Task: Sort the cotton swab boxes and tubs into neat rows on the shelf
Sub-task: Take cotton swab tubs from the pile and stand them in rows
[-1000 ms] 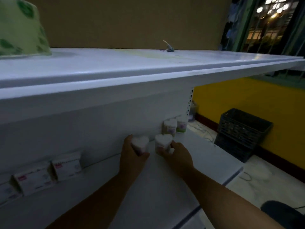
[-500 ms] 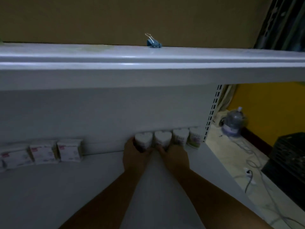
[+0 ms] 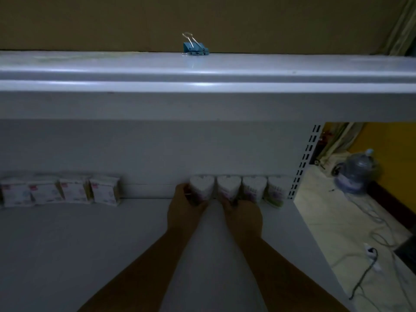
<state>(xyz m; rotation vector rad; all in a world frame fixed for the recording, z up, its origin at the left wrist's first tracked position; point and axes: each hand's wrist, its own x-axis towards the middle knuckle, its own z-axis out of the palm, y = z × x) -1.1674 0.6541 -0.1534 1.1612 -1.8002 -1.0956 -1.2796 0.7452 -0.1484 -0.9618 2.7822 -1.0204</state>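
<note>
Smooth white shelf (image 3: 90,244): four heart-shaped tubs (image 3: 253,188) stand in a row at its back. Left hand (image 3: 184,212) fingers curl round the first, right hand (image 3: 244,216) round the second. Four rectangular boxes (image 3: 74,192) sit left

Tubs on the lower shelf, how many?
4, in one row against the back panel. First tub, held by the left hand; second tub, held by the right hand; third tub beside it; fourth tub nearest the slotted upright. None appears hidden.
</note>
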